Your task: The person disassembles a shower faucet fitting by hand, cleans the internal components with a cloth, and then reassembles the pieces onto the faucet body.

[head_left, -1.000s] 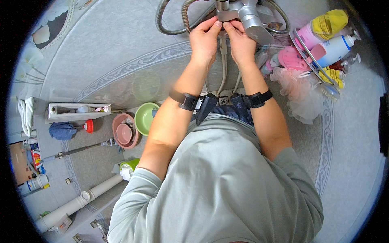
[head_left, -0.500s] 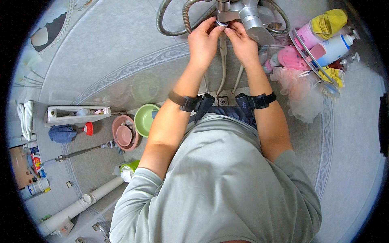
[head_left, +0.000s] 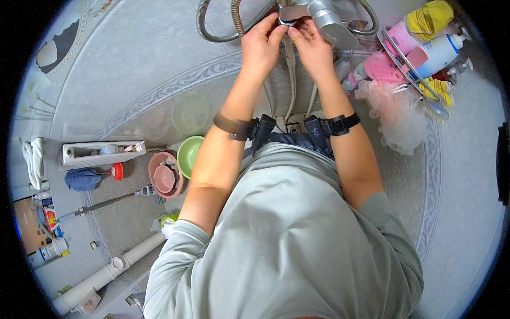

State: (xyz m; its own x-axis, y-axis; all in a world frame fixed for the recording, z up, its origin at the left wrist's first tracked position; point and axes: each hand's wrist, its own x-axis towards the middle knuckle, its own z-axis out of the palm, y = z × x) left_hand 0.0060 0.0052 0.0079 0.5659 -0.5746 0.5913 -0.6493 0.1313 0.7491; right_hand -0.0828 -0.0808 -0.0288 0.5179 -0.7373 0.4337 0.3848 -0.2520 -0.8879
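Note:
At the top of the head view a silver mixer tap (head_left: 332, 25) is fixed to the tiled wall. Beneath its body sits a small shiny metal nut (head_left: 287, 23). My left hand (head_left: 261, 47) pinches this nut from the left, thumb in front and fingers curled behind. From the right, my right hand (head_left: 313, 50) closes on it in the same way, the two thumb tips almost meeting. A pale pipe or hose (head_left: 290, 69) runs down below the nut between my wrists. Coiled metal shower hose (head_left: 210, 32) loops beside my left hand and behind the tap.
A corner rack (head_left: 409, 64) on the right holds bottles and yellow cloths, with a pink bath puff (head_left: 390, 106) hanging below. To the left are a green basin (head_left: 189, 154), pink basins (head_left: 154, 167), a red plunger (head_left: 117, 171) and a white waste pipe (head_left: 119, 264).
The tap and both hands sit slightly higher and further left in the picture. Both hands keep their pinch on the nut, with little change in their fingers.

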